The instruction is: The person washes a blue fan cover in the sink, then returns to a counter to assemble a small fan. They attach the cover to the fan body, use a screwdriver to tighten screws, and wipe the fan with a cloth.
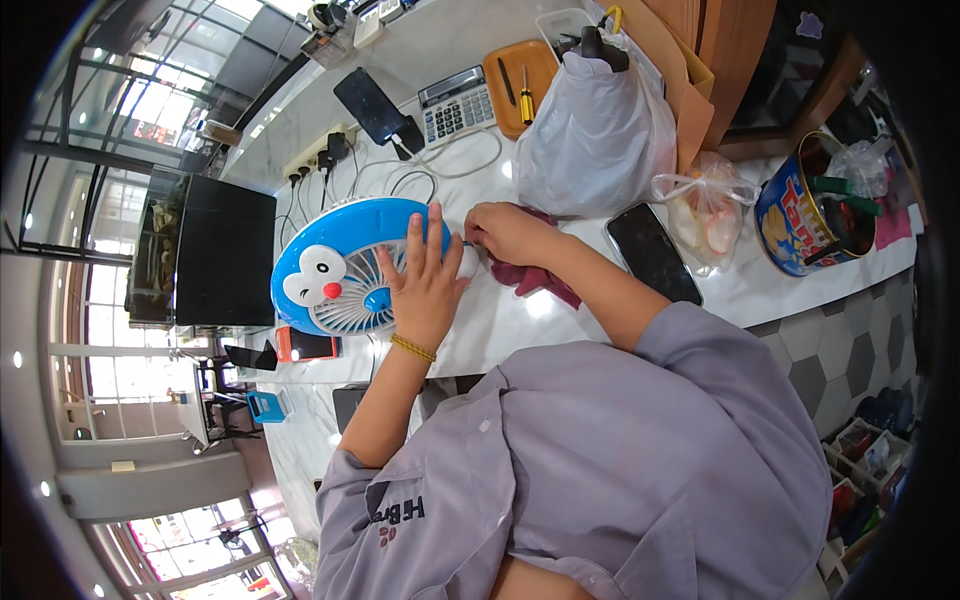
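Note:
A blue and white desk fan point(345, 212) with a cartoon face lies tilted on the marble counter, its white grille toward me. My left hand point(425, 285) rests over the grille and the right rim, fingers spread. Close to the fan's white base, my right hand point(512, 236) is closed, with its fingertips at the base. A maroon cloth point(537, 283) is bunched under and around that hand, which appears to grip it. The fingertips partly hide what they touch.
Behind the fan are a phone point(370, 105) on a stand, a calculator point(457, 108), and an orange tray point(537, 75) with a screwdriver. Cables run along the counter. To the right are a white plastic bag point(600, 140), a black phone point(653, 255), a knotted bag point(705, 225) and a blue tin point(790, 225).

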A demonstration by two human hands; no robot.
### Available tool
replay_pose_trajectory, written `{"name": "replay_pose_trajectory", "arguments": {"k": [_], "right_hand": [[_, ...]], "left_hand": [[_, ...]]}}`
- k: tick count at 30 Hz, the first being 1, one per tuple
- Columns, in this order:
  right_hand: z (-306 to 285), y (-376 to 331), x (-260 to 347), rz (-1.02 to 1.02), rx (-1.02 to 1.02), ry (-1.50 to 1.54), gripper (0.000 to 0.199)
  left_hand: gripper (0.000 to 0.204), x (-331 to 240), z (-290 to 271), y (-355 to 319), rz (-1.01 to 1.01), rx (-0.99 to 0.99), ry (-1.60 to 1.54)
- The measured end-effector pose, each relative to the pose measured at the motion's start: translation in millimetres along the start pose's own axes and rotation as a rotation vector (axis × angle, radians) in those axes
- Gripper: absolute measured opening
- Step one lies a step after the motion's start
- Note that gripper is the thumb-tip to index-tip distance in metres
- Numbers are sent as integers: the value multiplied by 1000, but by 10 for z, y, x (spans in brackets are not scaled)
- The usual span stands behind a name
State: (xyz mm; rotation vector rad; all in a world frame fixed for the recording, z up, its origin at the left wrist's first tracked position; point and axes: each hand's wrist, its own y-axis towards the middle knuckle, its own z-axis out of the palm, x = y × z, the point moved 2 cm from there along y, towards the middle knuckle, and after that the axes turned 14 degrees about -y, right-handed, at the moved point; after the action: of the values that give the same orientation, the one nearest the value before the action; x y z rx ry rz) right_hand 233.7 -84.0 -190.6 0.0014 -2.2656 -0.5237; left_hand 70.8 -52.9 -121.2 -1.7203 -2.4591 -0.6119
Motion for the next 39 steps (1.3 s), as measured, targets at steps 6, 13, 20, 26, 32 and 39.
{"name": "replay_pose_trajectory", "arguments": {"k": [6, 13, 20, 26, 32, 39], "right_hand": [[-13, 3, -23, 2, -11, 30, 5], [-29, 15, -10, 50, 14, 59, 26], [-17, 11, 173, 2, 186, -41, 80], [59, 116, 24, 45, 243, 75, 68], [109, 141, -38, 19, 217, 64, 61], [75, 225, 15, 18, 278, 175, 52]], "left_hand": [[55, -2, 5, -1, -4, -38, -44], [50, 12, 39, 24, 7, -30, 30], [51, 20, 146, 30, 0, -72, 147], [50, 14, 100, 43, 17, -111, 171], [52, 90, -521, 93, 18, -272, -63], [61, 830, -1234, 138, -175, -446, -177]]}}
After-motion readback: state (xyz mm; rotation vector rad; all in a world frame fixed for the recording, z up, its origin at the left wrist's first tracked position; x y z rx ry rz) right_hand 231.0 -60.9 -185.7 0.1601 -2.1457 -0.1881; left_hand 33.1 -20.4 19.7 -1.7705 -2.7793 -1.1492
